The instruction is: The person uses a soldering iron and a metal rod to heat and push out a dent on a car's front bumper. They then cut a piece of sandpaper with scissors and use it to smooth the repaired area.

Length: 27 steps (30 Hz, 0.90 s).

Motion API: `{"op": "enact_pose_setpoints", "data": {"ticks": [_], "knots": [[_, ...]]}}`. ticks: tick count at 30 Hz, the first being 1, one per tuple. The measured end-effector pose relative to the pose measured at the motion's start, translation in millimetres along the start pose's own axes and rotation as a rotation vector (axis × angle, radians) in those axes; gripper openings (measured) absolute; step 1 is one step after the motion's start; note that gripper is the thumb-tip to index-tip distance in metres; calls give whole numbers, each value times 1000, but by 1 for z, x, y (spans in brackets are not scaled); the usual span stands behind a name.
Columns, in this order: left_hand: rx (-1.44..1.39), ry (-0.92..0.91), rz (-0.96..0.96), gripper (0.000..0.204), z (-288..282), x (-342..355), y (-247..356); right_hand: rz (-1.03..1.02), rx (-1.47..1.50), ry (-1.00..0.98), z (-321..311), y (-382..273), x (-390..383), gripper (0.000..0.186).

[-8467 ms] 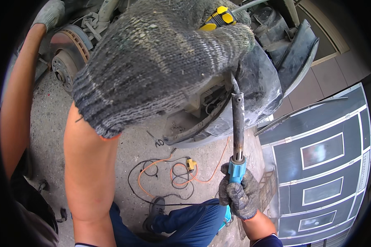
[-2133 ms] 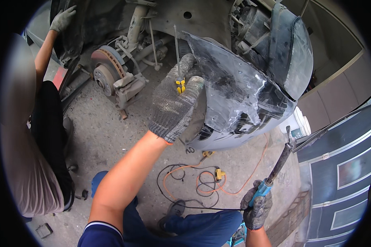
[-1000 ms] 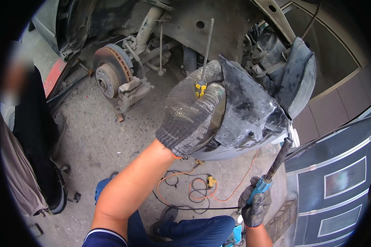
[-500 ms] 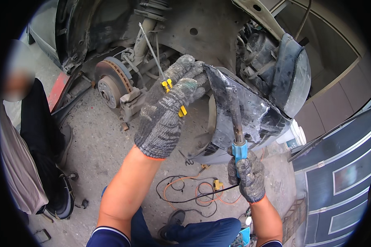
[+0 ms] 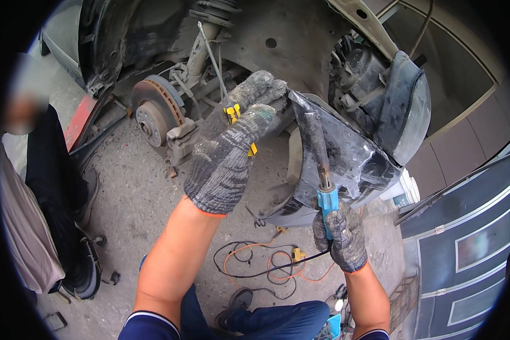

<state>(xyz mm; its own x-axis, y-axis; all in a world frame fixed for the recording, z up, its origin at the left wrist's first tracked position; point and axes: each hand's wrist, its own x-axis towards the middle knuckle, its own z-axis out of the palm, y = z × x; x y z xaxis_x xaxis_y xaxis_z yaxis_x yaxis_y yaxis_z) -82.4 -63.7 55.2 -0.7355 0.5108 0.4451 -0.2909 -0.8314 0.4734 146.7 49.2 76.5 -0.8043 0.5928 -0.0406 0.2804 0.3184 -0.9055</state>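
My left hand (image 5: 235,136), in a grey knit glove, is closed round a screwdriver (image 5: 233,113) with a yellow-and-dark handle; its long shaft points up and left. The fingertips of that hand are at the upper left corner of a scuffed black bumper (image 5: 360,164), partly hiding what they touch there. My right hand (image 5: 345,238), gloved alike, grips the blue handle of a soldering iron (image 5: 328,201). The iron's dark metal barrel points up over the bumper, its tip lying near that upper corner. A black cord leads off from the handle's lower end.
A bare brake disc (image 5: 153,116) and a strut (image 5: 201,48) sit in the open wheel well. Orange and black cables (image 5: 266,266) coil on the floor. At left stands another person (image 5: 45,170). A white bucket (image 5: 402,190) and grey panelled door (image 5: 464,243) are at right.
The iron has tilted a little more to the left, and its tip has moved closer to the bumper's upper left corner. My left hand keeps its hold there.
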Motion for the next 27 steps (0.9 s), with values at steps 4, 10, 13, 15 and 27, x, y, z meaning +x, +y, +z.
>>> {"op": "enact_pose_setpoints", "data": {"ticks": [4, 10, 13, 15, 27], "knots": [[-8, -2, 12, 48, -3, 2, -1, 2, 53, 15, 3, -3, 2, 32], [-22, 8, -3, 47, -2, 1, 2, 26, 71, -12, 5, -9, 4, 35], [-2, -5, -1, 48, -3, 1, 2, 35, 68, -1, 5, -8, 5, 35], [3, -3, -1, 49, -3, 1, 2, 37, 99, 9, 5, -6, 5, 35], [-39, -30, -16, 52, -3, 0, 7, -4, 103, 32, 0, -2, 8, 35]]}}
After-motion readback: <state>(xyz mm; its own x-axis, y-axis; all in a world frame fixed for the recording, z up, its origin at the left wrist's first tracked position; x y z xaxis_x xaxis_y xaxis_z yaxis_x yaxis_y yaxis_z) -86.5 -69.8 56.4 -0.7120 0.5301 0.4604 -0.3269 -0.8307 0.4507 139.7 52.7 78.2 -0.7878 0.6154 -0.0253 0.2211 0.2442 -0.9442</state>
